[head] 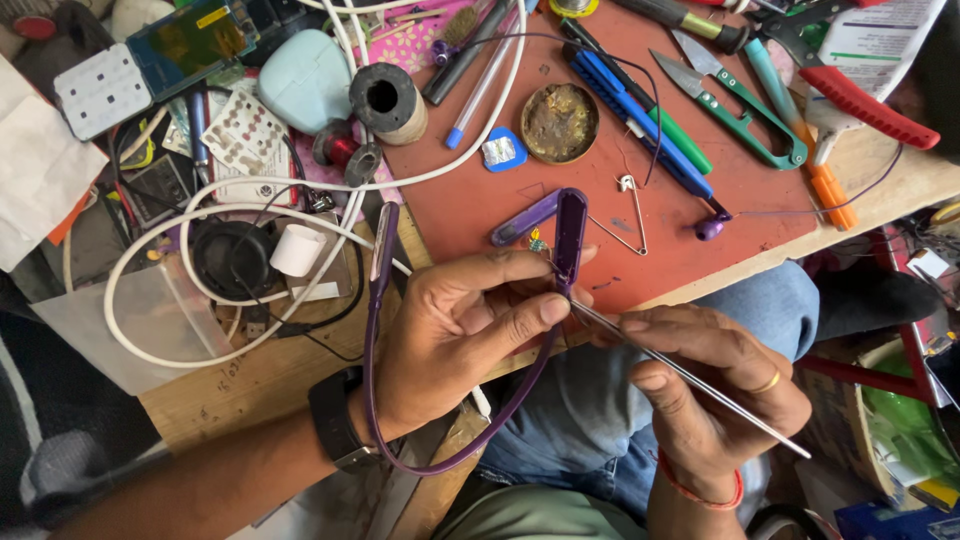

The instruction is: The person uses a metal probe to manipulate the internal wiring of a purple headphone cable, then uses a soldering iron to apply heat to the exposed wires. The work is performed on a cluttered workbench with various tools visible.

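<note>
Showing two bare hands at work over the near edge of a red mat (690, 230) on a cluttered wooden bench. The left hand (455, 330) comes in from the lower left, wrist bearing a dark watch (335, 420), palm turned inward; its thumb and forefinger are pinched shut on the lower end of a purple neckband earphone (570, 235), just at the mat's front edge. The right hand (715, 385) rises from below the mat, over a denim-clad knee, fingers curled closed around thin metal tweezers (680, 372) held like a pen, with a ring on one finger and a red thread at the wrist. The tweezer tips meet the earphone housing where the left fingertips grip it.

The neckband is glossy purple: one flat, rounded module stands upright on the mat, a second module lies to the mat's left, and a slim band loops below the left wrist, joining them. A small green part with fine wires shows beside the upright module. A safety pin (630, 205) lies on the mat just right of it.
</note>
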